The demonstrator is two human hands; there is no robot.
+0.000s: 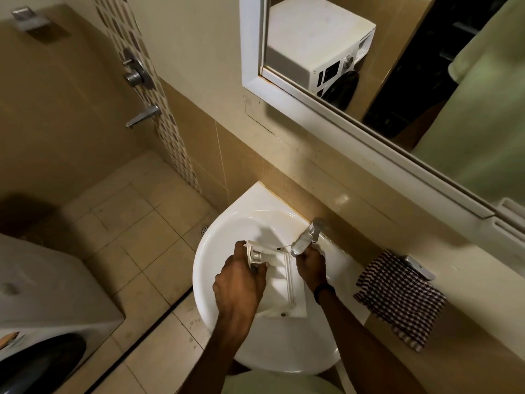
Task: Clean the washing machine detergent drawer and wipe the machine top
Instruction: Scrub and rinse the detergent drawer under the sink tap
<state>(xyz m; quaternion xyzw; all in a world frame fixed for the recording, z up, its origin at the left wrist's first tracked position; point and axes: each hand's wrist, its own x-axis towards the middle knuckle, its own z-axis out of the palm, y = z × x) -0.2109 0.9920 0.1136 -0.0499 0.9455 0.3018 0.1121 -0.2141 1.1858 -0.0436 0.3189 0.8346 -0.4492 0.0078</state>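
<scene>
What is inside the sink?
The white detergent drawer, held at its far end by the left hand; the right hand is by the tap. The drain is covered.

Beige tiled walls [71, 132], pale floor tiles [147, 237], what may be a floor drain [204, 229]; white-framed mirror [426, 81] upper right; dim warm light.

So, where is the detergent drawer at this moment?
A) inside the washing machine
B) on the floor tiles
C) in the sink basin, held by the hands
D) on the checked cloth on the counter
C: the detergent drawer sits in the white sink below the tap. The left hand grips its near end and the right hand holds its far edge.
</scene>
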